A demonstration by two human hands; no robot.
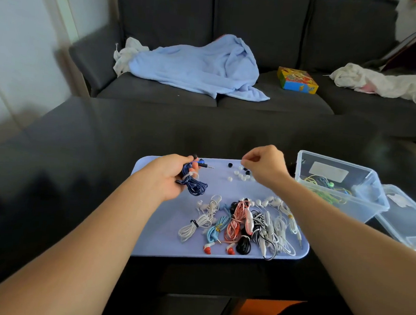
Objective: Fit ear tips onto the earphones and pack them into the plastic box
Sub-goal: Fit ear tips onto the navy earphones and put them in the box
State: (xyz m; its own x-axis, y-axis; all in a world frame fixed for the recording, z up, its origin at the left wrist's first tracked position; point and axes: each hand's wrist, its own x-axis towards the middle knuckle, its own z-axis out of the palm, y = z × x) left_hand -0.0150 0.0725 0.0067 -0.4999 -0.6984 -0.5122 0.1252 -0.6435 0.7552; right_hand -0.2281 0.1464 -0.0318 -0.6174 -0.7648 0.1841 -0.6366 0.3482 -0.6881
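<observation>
- Dark sofa (pixel 235 17) behind, with a blue towel (pixel 202 67) and a colourful box (pixel 297 80) on the seat; not part of the job.
- Black table (pixel 81 137) carries everything that matters.
- Lilac tray (pixel 163 239) sits centre, with the clear plastic box (pixel 375 192) just beside its right edge. The box already holds a green/yellow earphone set (pixel 326 189); its lid (pixel 407 225) lies to the right.
- Pile of bundled earphones (pixel 244 225) at the near end of the tray: white, light blue, pink, black, striped. All tied coils, light and floppy; cords will snag each other, so lift by the tied middle.
- Left hand (pixel 169 177) is curled round the blue earphone bundle (pixel 194 184), with bud and jack sticking out past the fingers at the top.
- Right hand (pixel 264 168) hovers over the loose ear tips (pixel 241 174), thumb and finger pinched together. Whether a tip is held: can't tell, too small.
- Tips: tiny, soft, and likely to roll. Pinch by the skirt and push the bore onto the bud nozzle; the bud is rigid, so brace it near the nozzle.
</observation>
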